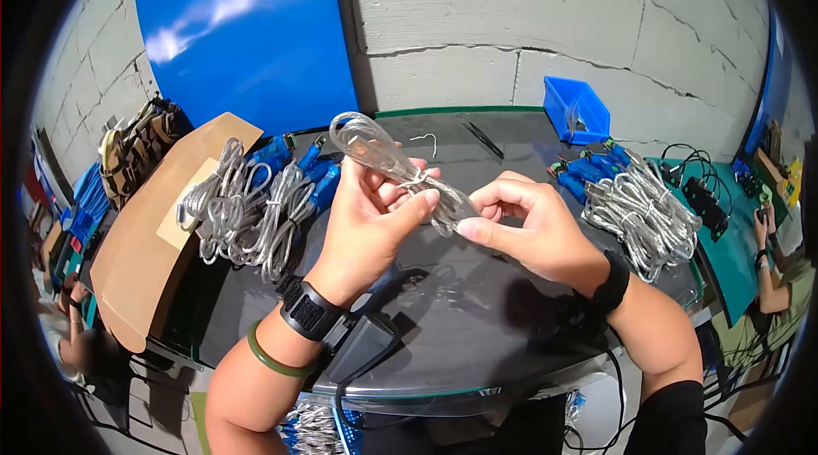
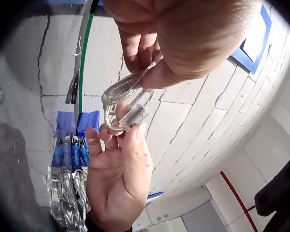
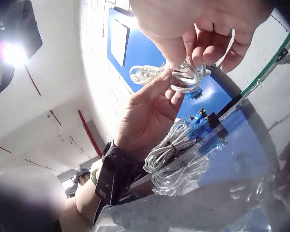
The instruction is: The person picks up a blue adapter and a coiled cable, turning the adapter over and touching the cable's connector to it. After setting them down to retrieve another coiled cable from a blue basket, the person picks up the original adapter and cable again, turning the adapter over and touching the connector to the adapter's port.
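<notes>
A coiled, clear-jacketed silver cable [image 1: 375, 146] is held up over the dark table, its loop pointing to the upper left. My left hand [image 1: 371, 216] grips the coil near its middle, thumb on top, where a white tie [image 1: 417, 179] goes around it. At the coil's lower right end, my right hand [image 1: 541, 221] pinches with thumb and index finger. A silver metal connector [image 2: 135, 116] shows just above the right thumb in the left wrist view. In the right wrist view both hands meet at the cable [image 3: 183, 79].
Bundled cables with blue connectors lie at left [image 1: 256, 208] and right [image 1: 643, 216]. A blue bin [image 1: 577, 110], black tweezers [image 1: 484, 140] and a loose white tie [image 1: 429, 144] are toward the back. Brown cardboard [image 1: 162, 233] stands at left. Other people sit at both sides.
</notes>
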The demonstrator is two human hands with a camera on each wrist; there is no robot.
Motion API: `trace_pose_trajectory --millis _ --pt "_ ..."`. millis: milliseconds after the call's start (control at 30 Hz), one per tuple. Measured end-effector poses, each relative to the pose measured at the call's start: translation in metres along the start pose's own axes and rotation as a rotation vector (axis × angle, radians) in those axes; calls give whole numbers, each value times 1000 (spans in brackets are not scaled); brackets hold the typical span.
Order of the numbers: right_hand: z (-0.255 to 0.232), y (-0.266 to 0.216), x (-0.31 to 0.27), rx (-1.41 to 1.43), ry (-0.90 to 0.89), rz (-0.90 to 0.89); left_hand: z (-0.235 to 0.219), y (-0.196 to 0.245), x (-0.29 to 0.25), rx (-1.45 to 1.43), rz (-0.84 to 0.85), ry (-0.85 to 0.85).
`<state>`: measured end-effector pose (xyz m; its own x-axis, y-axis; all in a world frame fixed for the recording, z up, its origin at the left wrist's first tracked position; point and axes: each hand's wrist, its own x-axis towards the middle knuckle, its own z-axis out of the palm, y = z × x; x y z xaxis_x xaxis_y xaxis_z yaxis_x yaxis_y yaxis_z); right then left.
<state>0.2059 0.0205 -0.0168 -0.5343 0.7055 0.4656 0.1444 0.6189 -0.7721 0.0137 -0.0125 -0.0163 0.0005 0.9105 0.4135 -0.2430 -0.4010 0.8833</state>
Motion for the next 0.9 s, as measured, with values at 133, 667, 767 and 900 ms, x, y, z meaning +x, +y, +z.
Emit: trace_pose_trajectory --millis 133,667,767,900 --pt "1 -1 1 190 -31 149 -2 0 1 13 23 -42" --pt "0 1 1 334 -163 235 -4 0 2 37 20 -119" --pt "-1 -2 1 317 -167 260 -5 -1 1 30 31 -123" --pt "1 -1 1 432 -137 252 -5 -4 1 -2 40 -127"
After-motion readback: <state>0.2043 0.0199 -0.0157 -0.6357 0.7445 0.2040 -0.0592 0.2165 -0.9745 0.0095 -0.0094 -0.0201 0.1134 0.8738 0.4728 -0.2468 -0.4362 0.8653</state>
